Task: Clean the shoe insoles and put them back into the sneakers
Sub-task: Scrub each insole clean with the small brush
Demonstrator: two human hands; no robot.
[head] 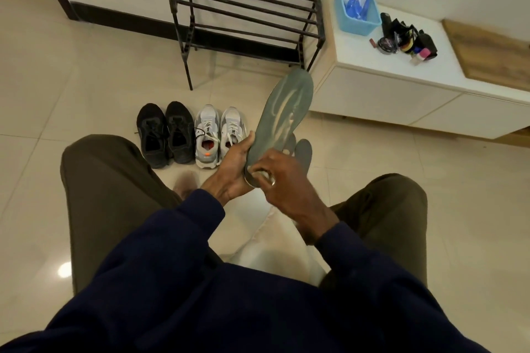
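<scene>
Grey insole (pixel 282 112), heel hidden under right hand (pixel 286 180)

1. A dark navy long-sleeved top (pixel 200 295) of soft, fleece-like fabric covers the torso and both arms.
2. Its sleeves end in plain cuffs at the wrists: the left cuff (pixel 208 205) and the right cuff (pixel 334 233).
3. Dark olive-brown trousers (pixel 100 180) of plain cloth cover both legs.
4. A silver-coloured ring (pixel 272 181) sits on a finger of the right hand (pixel 289 180).

Scuffed insole (pixel 286 114) raised toe-up
Grey-green with pale wear marks; grey-white sneakers (pixel 219 137) stand paired on the floor, toes away, just left.
</scene>
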